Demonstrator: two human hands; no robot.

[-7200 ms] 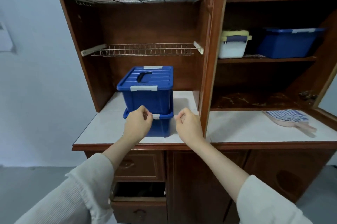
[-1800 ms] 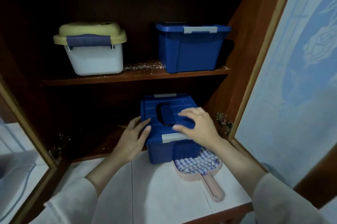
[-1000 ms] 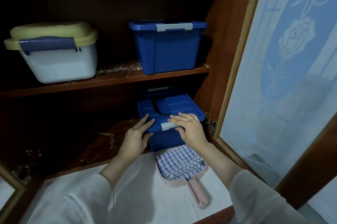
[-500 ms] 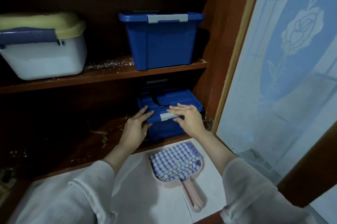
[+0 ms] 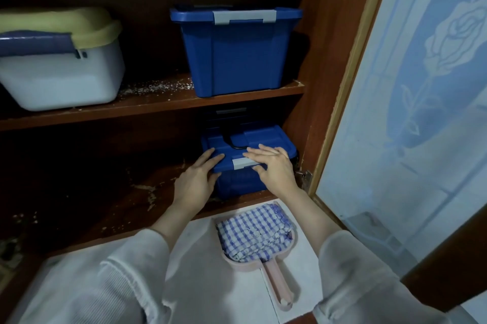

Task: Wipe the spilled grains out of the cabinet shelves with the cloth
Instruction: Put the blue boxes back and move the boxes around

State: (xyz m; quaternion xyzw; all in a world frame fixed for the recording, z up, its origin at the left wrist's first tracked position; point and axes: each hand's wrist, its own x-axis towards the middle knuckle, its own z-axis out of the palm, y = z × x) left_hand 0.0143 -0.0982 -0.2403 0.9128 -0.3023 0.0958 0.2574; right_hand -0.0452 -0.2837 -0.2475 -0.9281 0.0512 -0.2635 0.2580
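Dark wood cabinet (image 5: pixel 325 60) over a white tiled counter (image 5: pixel 200 271), checkered cloth (image 5: pixel 254 234) bunched in a pink dustpan (image 5: pixel 278 286) there, grains (image 5: pixel 158 86) on both shelves. Left hand (image 5: pixel 195 186) and right hand (image 5: pixel 276 172) lie flat on the lower blue box (image 5: pixel 263 139), fingers straight, slightly spread. Shelf backs are too dark to read, and the white bin (image 5: pixel 60 78) is cut off on the left.

shelves (image 5: pixel 147 106): dark glossy wood | blue bins (image 5: pixel 237 52): smooth plastic | cloth (image 5: pixel 254 234): checked woven fabric | dustpan (image 5: pixel 276 286): matt pink plastic | surface (image 5: pixel 208 279): white glazed tile
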